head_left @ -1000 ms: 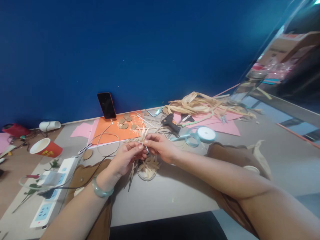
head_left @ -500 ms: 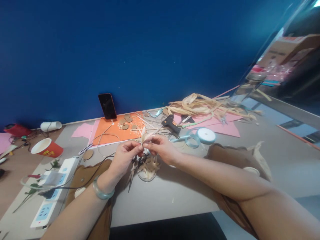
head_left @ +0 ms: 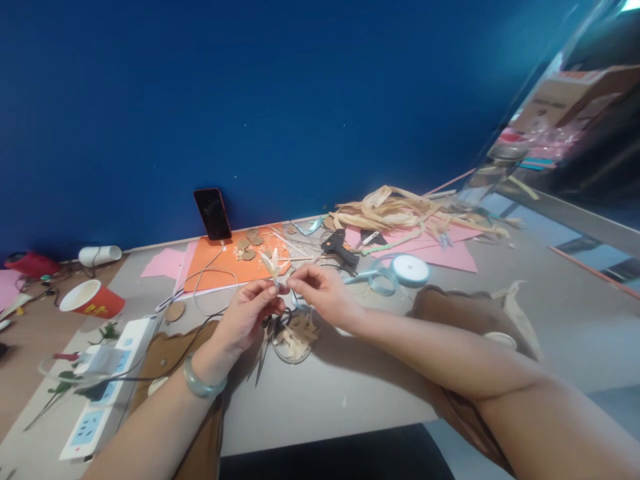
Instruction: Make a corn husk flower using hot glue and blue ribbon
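Observation:
In the head view my left hand (head_left: 251, 308) pinches the base of a small bundle of cream corn husk petals (head_left: 271, 265), which spread upward from the thumb and forefinger. My right hand (head_left: 323, 293) is closed just to the right, its thumb and fingertips near the base of the bundle. Whatever lies between those tips is too small to make out. Below the hands, a round clear dish (head_left: 293, 360) holds cut husk pieces (head_left: 300, 333). A pair of scissors (head_left: 261, 357) lies against its left side, partly hidden by my left hand.
Behind lie a black glue gun (head_left: 340, 250), a spool of light blue ribbon (head_left: 410, 270) and a heap of corn husks (head_left: 385, 210). A phone (head_left: 213, 213) leans on the blue wall. To the left are a power strip (head_left: 107, 390) and a red paper cup (head_left: 95, 300).
The husk bundle has shifted left with my left hand and its petals show spread apart. My right fingertips, earlier against the bundle, are slightly apart from it.

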The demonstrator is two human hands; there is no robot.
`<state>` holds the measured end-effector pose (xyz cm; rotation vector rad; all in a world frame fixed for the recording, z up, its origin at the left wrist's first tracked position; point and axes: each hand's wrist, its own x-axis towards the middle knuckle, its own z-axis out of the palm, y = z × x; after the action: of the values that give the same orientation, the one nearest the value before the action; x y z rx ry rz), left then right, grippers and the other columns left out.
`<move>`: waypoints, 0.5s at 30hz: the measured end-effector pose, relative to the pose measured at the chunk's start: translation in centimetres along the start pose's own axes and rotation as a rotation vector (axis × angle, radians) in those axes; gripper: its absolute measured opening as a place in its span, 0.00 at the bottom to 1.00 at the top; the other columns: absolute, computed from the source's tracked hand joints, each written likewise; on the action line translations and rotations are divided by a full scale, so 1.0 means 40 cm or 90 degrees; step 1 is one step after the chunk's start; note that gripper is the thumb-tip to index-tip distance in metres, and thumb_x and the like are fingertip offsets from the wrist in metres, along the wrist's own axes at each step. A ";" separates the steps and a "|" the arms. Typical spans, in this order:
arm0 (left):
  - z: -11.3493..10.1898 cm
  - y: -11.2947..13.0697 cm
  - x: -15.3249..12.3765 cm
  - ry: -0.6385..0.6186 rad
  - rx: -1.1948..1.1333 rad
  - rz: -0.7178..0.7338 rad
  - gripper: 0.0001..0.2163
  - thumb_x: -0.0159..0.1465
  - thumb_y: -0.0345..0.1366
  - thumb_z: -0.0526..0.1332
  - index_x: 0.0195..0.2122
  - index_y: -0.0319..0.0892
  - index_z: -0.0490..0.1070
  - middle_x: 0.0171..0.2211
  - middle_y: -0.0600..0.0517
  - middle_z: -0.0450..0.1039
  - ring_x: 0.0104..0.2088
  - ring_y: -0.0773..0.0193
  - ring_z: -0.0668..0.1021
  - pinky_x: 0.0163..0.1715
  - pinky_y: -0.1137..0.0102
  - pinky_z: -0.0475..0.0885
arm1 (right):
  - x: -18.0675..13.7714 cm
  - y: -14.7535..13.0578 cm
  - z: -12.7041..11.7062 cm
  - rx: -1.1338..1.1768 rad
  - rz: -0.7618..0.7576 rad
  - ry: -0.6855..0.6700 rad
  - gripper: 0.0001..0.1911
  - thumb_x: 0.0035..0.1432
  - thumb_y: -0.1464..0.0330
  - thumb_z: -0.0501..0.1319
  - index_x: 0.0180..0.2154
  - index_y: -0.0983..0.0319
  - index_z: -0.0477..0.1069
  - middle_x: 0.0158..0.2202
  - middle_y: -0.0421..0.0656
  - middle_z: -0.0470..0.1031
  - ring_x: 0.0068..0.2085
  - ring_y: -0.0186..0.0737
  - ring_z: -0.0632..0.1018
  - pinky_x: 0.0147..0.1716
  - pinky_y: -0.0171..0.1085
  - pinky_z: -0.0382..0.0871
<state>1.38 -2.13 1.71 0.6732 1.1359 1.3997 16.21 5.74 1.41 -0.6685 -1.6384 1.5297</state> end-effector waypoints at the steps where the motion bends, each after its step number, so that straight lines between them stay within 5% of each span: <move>1: 0.001 0.001 0.000 0.002 0.006 -0.002 0.12 0.49 0.39 0.71 0.28 0.39 0.74 0.24 0.53 0.75 0.22 0.71 0.74 0.24 0.75 0.68 | 0.000 -0.004 -0.001 0.000 0.001 0.006 0.12 0.54 0.60 0.64 0.28 0.62 0.70 0.22 0.37 0.69 0.25 0.32 0.68 0.27 0.34 0.62; 4: -0.001 0.003 0.003 0.004 0.010 -0.011 0.11 0.50 0.39 0.71 0.29 0.38 0.74 0.24 0.54 0.74 0.22 0.73 0.73 0.24 0.77 0.67 | 0.001 -0.013 -0.005 0.002 0.004 0.009 0.15 0.58 0.56 0.59 0.27 0.60 0.65 0.16 0.33 0.61 0.19 0.29 0.61 0.21 0.32 0.56; 12: -0.005 -0.001 0.005 0.034 -0.021 0.018 0.11 0.49 0.36 0.71 0.29 0.39 0.72 0.28 0.54 0.75 0.22 0.74 0.73 0.24 0.77 0.68 | 0.040 0.012 -0.034 -0.127 -0.055 -0.009 0.23 0.63 0.56 0.52 0.19 0.60 0.59 0.15 0.35 0.59 0.19 0.30 0.61 0.21 0.33 0.55; 15: -0.008 -0.007 0.008 0.024 -0.028 0.029 0.10 0.49 0.34 0.71 0.29 0.40 0.72 0.28 0.55 0.75 0.22 0.74 0.74 0.24 0.77 0.68 | 0.046 0.022 -0.040 -0.188 -0.097 -0.052 0.08 0.54 0.64 0.63 0.28 0.62 0.71 0.29 0.41 0.71 0.25 0.31 0.69 0.27 0.34 0.63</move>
<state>1.14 -1.95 1.27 0.6478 1.1222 1.4768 16.38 8.28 0.83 -0.6256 -1.9530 1.2343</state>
